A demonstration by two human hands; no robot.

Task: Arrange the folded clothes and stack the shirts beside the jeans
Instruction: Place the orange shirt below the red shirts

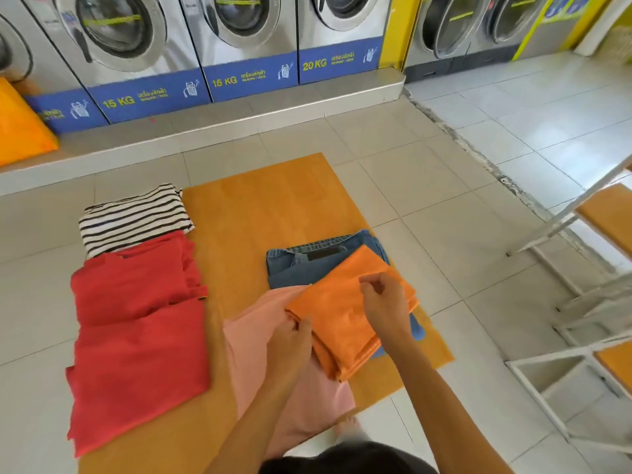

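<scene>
A folded orange shirt (pixel 342 316) lies tilted across the folded blue jeans (pixel 307 265) and a pink garment (pixel 260 340) on an orange mat (pixel 273 200). My left hand (pixel 290 347) pinches the orange shirt's near-left edge. My right hand (pixel 384 302) rests on top of the shirt with its fingers curled on the fabric. A folded red shirt (pixel 136 336) lies to the left, partly on the floor. A folded black-and-white striped shirt (pixel 133 217) sits behind it.
A row of front-loading washing machines (pixel 239 35) stands on a raised step (pixel 205 131) at the back. An orange bag (pixel 20 128) sits at the far left. White metal shelving (pixel 581 336) with orange boards is at the right. Tiled floor surrounds the mat.
</scene>
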